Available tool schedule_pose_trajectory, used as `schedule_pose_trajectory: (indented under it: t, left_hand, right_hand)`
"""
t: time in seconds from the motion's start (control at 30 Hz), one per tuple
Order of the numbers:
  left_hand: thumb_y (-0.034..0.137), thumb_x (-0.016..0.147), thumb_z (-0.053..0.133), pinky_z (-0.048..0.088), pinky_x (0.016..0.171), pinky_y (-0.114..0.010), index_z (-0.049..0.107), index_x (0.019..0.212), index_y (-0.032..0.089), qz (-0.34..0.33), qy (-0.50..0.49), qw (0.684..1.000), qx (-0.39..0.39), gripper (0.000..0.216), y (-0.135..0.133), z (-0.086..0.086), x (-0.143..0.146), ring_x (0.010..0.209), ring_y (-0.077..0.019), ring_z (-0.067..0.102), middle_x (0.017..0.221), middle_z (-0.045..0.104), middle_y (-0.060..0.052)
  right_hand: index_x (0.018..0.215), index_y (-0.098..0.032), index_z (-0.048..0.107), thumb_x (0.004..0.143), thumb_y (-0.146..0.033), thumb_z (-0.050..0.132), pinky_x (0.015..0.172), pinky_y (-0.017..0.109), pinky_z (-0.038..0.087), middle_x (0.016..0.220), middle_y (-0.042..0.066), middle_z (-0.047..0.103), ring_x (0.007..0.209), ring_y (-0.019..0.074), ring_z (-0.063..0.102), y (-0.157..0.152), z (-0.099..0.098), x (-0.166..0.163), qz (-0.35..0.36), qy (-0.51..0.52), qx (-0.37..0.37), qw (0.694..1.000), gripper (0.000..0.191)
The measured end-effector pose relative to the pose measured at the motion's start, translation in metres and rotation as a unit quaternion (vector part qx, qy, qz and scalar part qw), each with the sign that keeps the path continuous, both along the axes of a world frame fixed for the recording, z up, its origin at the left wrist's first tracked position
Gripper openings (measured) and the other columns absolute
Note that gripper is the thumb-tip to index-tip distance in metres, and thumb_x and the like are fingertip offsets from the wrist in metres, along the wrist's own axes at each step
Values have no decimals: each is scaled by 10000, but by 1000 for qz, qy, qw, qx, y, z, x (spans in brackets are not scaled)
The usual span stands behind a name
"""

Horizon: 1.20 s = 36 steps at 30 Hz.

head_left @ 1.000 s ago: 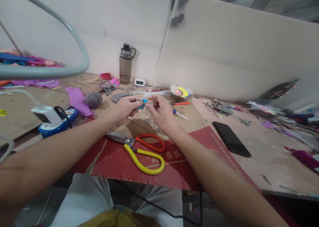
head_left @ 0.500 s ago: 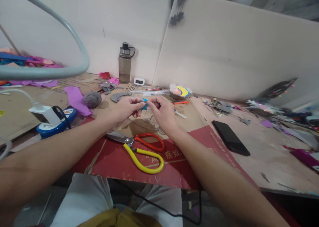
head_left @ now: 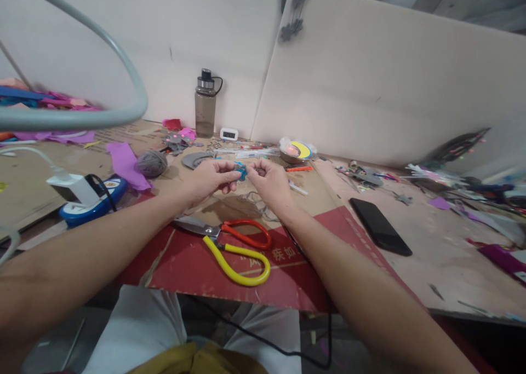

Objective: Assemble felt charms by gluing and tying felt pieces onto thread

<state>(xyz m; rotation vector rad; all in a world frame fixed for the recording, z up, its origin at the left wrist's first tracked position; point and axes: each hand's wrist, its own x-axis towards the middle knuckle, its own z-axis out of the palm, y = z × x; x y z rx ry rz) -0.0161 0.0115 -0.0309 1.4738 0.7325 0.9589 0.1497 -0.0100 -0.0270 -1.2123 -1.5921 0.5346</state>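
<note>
Both my hands meet above the cardboard-covered table (head_left: 435, 253). My left hand (head_left: 209, 179) pinches a small blue piece (head_left: 241, 171) between thumb and fingers. My right hand (head_left: 269, 181) is closed in a pinch right beside the blue piece, touching it or something thin at it; I cannot make out what. Scissors with one red and one yellow handle (head_left: 236, 248) lie on the red cardboard just below my hands.
A black phone (head_left: 380, 226) lies to the right. A grey yarn ball (head_left: 151, 163), purple felt (head_left: 125, 163), a blue-and-white device with a white plug (head_left: 88, 196), a water bottle (head_left: 204, 105) and a tape roll (head_left: 296, 150) stand around. Scraps litter the right side.
My hands have drawn closer together around the blue piece and shifted slightly away from me. The right hand's fingers have curled tighter.
</note>
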Motion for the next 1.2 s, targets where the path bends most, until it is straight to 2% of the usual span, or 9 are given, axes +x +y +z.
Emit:
schedule_pose_trajectory:
  t: [0.1, 0.23, 0.4, 0.57, 0.67, 0.8, 0.97, 1.2]
  left_hand:
    - [315, 733, 720, 386, 463, -186, 658, 823, 138, 9, 36, 999, 22, 208, 0, 2, -1, 473, -67, 500, 577, 606, -1]
    - [311, 720, 718, 399, 489, -196, 654, 791, 135, 20, 99, 993, 58, 200, -2, 7, -4, 501, -77, 517, 595, 615, -7]
    - [315, 741, 677, 395, 528, -205, 684, 902, 139, 34, 94, 993, 66, 238, 0, 12, -8, 569, -90, 525, 664, 616, -11]
    - [406, 763, 663, 308, 471, -201, 686, 730, 141, 53, 144, 980, 130, 268, 7, 11, -13, 485, -70, 424, 532, 518, 17]
    - [410, 757, 678, 314, 460, -194, 673, 688, 141, 22, 147, 983, 109, 278, 8, 10, -14, 465, -69, 425, 513, 517, 12]
    - [410, 735, 703, 388, 476, -191, 698, 706, 144, -4, 139, 988, 61, 267, 6, 11, -14, 495, -90, 514, 566, 603, -28]
    - [374, 709, 729, 440, 490, -199, 715, 710, 143, -15, 153, 986, 60, 231, 4, 11, -14, 513, -104, 552, 604, 647, -47]
    - [376, 693, 748, 478, 519, -207, 693, 701, 134, 29, 138, 989, 52, 248, -1, 12, -9, 509, -103, 581, 597, 652, -36]
  right_hand:
    - [666, -188, 547, 758, -327, 544, 514, 251, 279, 547, -47, 476, 509, 97, 374, 1, -1, -1, 8, 16, -26, 999, 166]
    - [661, -193, 533, 765, -317, 526, 509, 250, 272, 531, -54, 449, 502, 97, 356, 2, -2, 0, 13, -14, -18, 1000, 162]
    - [711, -186, 576, 773, -254, 535, 573, 254, 308, 596, -29, 517, 573, 115, 422, 2, -1, 6, 11, -137, 65, 988, 100]
    - [761, -188, 605, 771, -180, 533, 690, 286, 366, 760, 28, 629, 719, 159, 521, 1, 1, 7, 24, -247, 104, 963, 73]
    - [782, -191, 602, 791, -176, 533, 742, 306, 384, 814, 47, 643, 792, 182, 543, 2, 0, 8, 27, -280, 114, 953, 71]
    - [811, -191, 595, 824, -186, 526, 766, 313, 390, 859, 59, 634, 842, 195, 546, 4, -2, 11, 31, -310, 139, 940, 70]
    - [844, -185, 604, 871, -214, 518, 755, 309, 386, 892, 69, 615, 849, 192, 539, 3, -2, 12, 52, -327, 152, 931, 94]
    - [853, -189, 628, 858, -228, 584, 706, 294, 386, 812, 39, 596, 757, 167, 516, 6, -5, 12, 53, -242, 163, 955, 59]
